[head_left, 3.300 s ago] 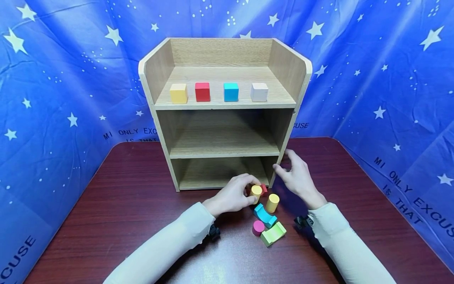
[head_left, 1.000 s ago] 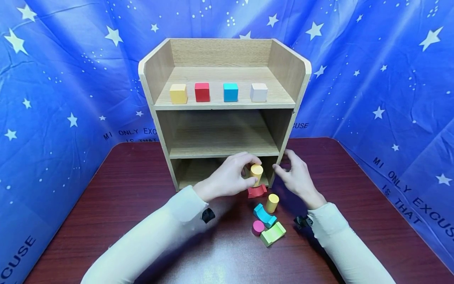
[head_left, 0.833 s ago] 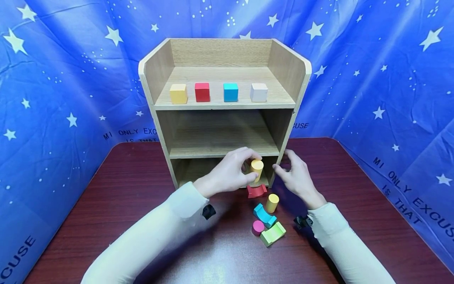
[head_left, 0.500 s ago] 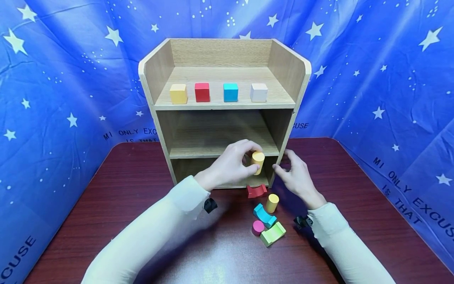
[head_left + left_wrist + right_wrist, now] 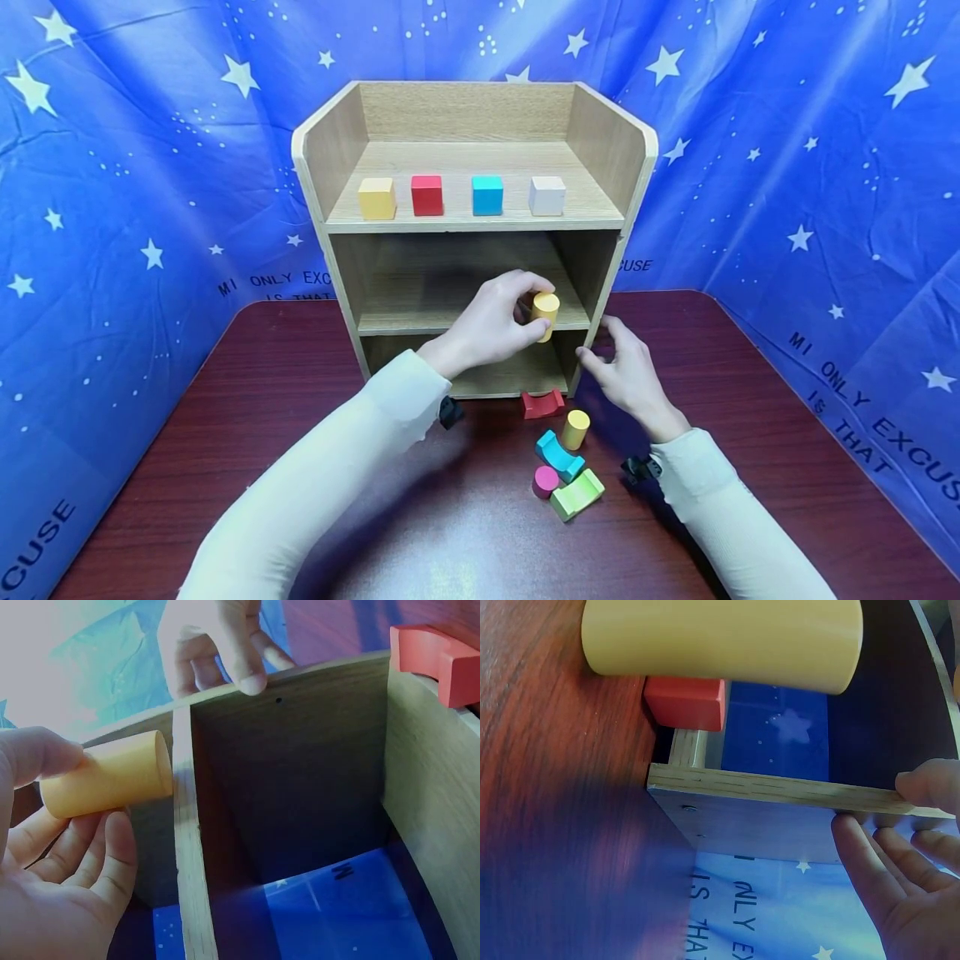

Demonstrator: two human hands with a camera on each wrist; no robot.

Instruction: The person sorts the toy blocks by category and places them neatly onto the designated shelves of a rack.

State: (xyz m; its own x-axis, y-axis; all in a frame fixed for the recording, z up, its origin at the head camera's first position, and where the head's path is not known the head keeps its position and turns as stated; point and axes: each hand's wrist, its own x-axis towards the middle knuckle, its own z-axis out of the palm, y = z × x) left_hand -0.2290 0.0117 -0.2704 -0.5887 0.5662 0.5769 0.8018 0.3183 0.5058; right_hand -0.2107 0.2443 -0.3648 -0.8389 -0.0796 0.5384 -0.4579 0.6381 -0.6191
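My left hand (image 5: 495, 321) pinches a yellow cylinder block (image 5: 545, 317) between thumb and fingers, upright in front of the middle shelf board of a wooden shelf unit (image 5: 472, 225). In the left wrist view the same yellow cylinder (image 5: 112, 774) is close beside the shelf board's front edge (image 5: 191, 847). My right hand (image 5: 628, 375) grips the unit's right side panel near the bottom. The right wrist view shows its thumb (image 5: 934, 784) on the panel's inner side and its fingers (image 5: 870, 859) on the outer side.
On the table (image 5: 262, 433), before the unit's lower right corner, lie a red arch block (image 5: 543, 405), another yellow cylinder (image 5: 576, 429), a blue arch (image 5: 559, 455), a magenta cylinder (image 5: 546, 482) and a green arch (image 5: 577, 495). Yellow, red (image 5: 427, 195), blue and white cubes line the top shelf.
My left hand has lifted the yellow cylinder from beside the red arch up to the height of the middle shelf. My right hand has stayed at the side panel.
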